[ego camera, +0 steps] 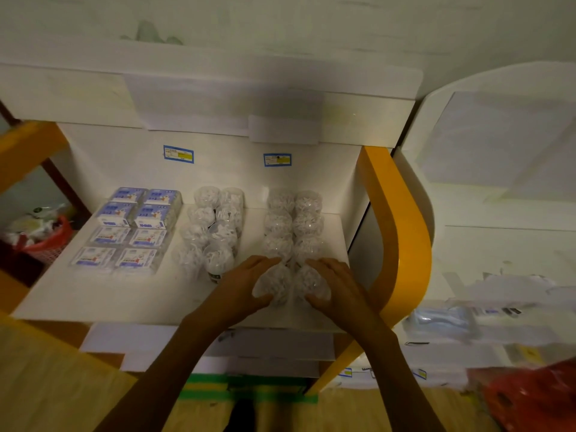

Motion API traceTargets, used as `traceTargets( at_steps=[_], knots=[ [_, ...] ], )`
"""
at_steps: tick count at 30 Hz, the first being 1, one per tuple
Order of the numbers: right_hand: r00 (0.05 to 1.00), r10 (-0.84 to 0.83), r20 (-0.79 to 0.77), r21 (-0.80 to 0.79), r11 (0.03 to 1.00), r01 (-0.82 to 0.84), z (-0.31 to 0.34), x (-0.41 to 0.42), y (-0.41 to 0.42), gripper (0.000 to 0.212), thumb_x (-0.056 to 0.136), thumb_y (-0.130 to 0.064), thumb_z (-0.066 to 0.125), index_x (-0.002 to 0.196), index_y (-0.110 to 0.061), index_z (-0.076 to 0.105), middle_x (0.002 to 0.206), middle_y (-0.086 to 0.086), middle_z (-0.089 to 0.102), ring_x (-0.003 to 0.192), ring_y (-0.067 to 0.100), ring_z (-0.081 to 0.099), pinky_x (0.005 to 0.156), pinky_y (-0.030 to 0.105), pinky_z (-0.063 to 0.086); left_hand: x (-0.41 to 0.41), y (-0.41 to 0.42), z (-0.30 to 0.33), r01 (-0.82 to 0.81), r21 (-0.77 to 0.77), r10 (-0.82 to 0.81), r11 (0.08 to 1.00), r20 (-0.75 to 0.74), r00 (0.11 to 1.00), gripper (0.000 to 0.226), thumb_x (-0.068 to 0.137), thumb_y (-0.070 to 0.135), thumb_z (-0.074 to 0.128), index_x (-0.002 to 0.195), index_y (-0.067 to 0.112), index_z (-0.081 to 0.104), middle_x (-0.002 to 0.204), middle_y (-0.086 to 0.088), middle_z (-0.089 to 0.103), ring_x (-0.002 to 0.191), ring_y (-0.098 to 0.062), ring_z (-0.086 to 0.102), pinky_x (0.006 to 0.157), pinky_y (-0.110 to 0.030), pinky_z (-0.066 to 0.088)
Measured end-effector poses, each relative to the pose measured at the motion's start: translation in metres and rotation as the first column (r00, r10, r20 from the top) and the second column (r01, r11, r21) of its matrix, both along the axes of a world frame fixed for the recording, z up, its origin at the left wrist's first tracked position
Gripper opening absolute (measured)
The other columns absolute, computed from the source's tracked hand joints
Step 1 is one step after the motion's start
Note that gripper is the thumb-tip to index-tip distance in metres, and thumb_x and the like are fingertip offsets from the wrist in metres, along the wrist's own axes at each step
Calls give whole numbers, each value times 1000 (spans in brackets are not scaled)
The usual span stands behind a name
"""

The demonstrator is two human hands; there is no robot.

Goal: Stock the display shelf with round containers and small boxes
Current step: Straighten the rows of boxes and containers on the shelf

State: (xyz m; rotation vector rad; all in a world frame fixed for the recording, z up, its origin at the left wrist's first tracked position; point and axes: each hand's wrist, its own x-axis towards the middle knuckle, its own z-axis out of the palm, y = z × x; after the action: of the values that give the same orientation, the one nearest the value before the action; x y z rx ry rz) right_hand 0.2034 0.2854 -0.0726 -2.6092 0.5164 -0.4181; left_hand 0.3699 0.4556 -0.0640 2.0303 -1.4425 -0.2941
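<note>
On the white display shelf, my left hand grips a clear round container and my right hand grips another beside it. Both containers stand at the front of a double row of round containers on the shelf's right part. A second double row of round containers fills the middle. Small blue-and-white boxes lie in two columns at the left.
An orange curved side panel bounds the shelf on the right. Two price labels stick to the back wall. A red basket sits low at the left. A neighbouring white shelf with packaged goods stands to the right.
</note>
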Motion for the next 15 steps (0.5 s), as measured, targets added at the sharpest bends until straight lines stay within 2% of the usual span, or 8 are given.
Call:
traceTargets(
  at_steps=[3, 6, 10, 15],
  knots=[
    [1000, -7, 2, 24, 1000, 7, -4, 1, -2, 70, 80, -37, 72, 140, -21, 40, 142, 4, 42, 129, 20, 38, 105, 37, 39, -3, -4, -4, -4, -4, 5, 1000, 31, 1000, 68, 80, 24, 71, 140, 30, 39, 141, 3, 40, 126, -12, 41, 103, -24, 36],
    [999, -5, 39, -35, 999, 6, -3, -1, -3, 63, 80, -37, 72, 136, -23, 47, 142, 3, 43, 128, 19, 38, 100, 30, 37, -8, -6, -3, -41, -5, 41, 999, 67, 997, 68, 81, 27, 71, 140, 32, 39, 145, 3, 35, 129, -12, 35, 101, -22, 31],
    [997, 6, 81, -93, 996, 2, -2, -3, -2, 52, 80, -35, 72, 128, -20, 56, 131, 5, 54, 119, 21, 48, 92, 34, 47, -10, -7, -5, -48, -48, 55, 998, 165, 985, 56, 83, 29, 69, 135, 29, 47, 139, 1, 44, 124, -16, 43, 95, -23, 36],
    [994, -12, 105, -113, 993, 24, -3, -2, 0, 49, 79, -32, 74, 123, -19, 60, 125, 6, 58, 114, 22, 52, 88, 26, 42, -9, -7, -6, -45, -55, 55, 997, 196, 979, 52, 84, 29, 68, 133, 29, 50, 139, 0, 46, 123, -18, 45, 94, -25, 38]
  ],
)
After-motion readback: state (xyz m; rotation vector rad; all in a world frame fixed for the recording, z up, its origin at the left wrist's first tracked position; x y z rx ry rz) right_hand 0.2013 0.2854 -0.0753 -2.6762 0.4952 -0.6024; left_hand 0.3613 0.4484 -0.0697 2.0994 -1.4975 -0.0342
